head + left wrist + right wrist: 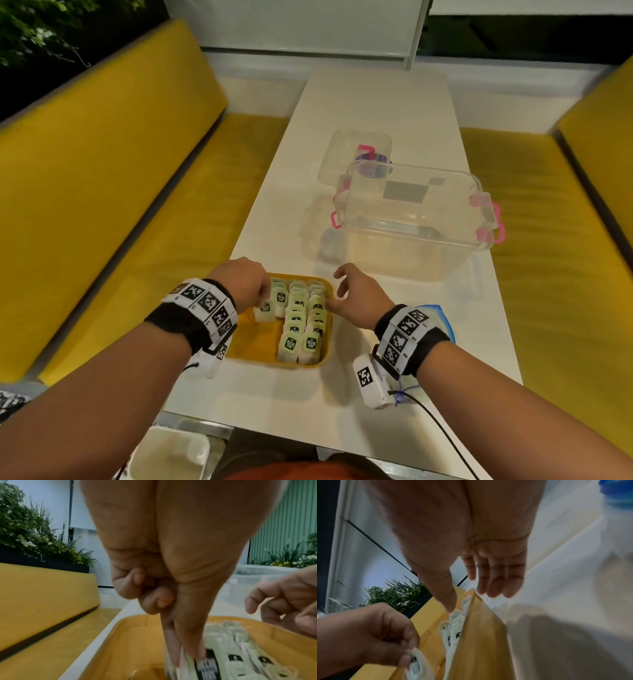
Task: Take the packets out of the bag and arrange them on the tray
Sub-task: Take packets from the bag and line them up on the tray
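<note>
1. On the far left I see a yellow bench (102,178) running along the white table (370,113).
2. My left hand (245,284) reaches down into the left part of the yellow tray (253,342). Thumb and fingers (173,654) pinch a small stack of packets (269,308) (pale green, dark label), which stands at the far end of the left column.
3. To the right of that stack, two more columns of packets (303,329) lie overlapped in the tray, from its far wall to its near wall.
4. My right hand (359,294) is at the tray's right rim, fingers (494,577) loose and holding nothing; the thumb tip sits at the top of the right-hand column (whether it touches, I cannot tell).
5. Under my right wrist lies the bag (442,322), clear with a blue edge, flat on the table just right of the tray.
6. Further back and right stands a clear box (411,219) with pink latches, its lid (349,150) lying behind it.
</note>
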Available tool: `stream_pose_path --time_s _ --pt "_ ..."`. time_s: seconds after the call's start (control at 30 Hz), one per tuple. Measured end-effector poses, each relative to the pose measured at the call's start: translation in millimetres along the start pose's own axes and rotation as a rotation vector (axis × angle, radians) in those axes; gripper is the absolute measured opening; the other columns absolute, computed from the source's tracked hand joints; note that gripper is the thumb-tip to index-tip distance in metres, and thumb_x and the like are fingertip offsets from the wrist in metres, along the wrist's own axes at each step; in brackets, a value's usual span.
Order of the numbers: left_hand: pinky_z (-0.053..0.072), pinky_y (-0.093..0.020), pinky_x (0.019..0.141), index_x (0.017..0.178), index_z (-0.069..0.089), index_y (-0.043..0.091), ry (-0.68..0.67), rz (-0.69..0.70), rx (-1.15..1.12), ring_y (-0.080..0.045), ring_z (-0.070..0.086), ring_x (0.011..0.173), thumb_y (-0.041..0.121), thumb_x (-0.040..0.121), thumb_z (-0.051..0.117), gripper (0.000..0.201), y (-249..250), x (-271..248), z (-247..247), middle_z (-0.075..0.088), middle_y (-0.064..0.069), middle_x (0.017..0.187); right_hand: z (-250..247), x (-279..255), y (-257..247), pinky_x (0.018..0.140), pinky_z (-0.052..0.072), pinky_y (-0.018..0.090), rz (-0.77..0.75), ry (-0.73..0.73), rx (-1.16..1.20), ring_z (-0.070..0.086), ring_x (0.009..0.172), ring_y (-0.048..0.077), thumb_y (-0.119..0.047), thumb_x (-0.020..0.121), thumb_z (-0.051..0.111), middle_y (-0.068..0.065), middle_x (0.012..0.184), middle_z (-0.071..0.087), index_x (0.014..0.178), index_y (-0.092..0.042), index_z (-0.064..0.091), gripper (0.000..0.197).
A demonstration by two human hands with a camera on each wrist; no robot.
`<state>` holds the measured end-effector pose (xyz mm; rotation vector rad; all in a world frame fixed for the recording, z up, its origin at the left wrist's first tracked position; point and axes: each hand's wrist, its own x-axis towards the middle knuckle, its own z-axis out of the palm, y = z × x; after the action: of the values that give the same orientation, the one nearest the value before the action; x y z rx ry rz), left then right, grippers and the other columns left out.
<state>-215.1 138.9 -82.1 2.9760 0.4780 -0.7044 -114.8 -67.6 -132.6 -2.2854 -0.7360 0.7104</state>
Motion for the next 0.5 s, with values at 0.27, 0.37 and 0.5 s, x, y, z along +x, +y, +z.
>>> stream_pose_path --time_s 0.27,0.37,0.5 --pt "0.046 -0.025 0.066 0.089 0.076 0.025 -0.013 0.012 0.024 -0.014 0.066 0.085 0.017 0.085 0.063 0.015 13 26 10 0.072 0.008 0.092 3 4 0 0.079 0.052 0.034 0.052 -0.178 0.005 0.060 0.080 0.017 -0.023 0.084 0.071 -0.002 0.085 0.062 0.141 -0.013 0.032 0.070" --pt "0.046 -0.026 0.067 0.091 0.076 0.026 0.017 -0.002 0.028 -0.016 0.066 0.087 0.018 0.086 0.062 0.017 16 31 14 0.072 0.007 0.096 4 5 2 0.082 0.056 0.040 0.054 -0.184 0.037 0.061 0.079 0.018 -0.022 0.085 0.071 -0.002 0.084 0.060 0.142 -0.013 0.031 0.070" --pt "0.046 -0.027 0.069 0.098 0.073 0.029 0.010 -0.014 0.044 -0.019 0.064 0.092 0.024 0.086 0.066 0.015 16 31 15 0.069 0.004 0.105 1 3 3 0.080 0.052 0.035 0.056 -0.149 0.034 0.062 0.083 0.018 -0.029 0.087 0.069 -0.002 0.087 0.063 0.144 -0.012 0.027 0.072"
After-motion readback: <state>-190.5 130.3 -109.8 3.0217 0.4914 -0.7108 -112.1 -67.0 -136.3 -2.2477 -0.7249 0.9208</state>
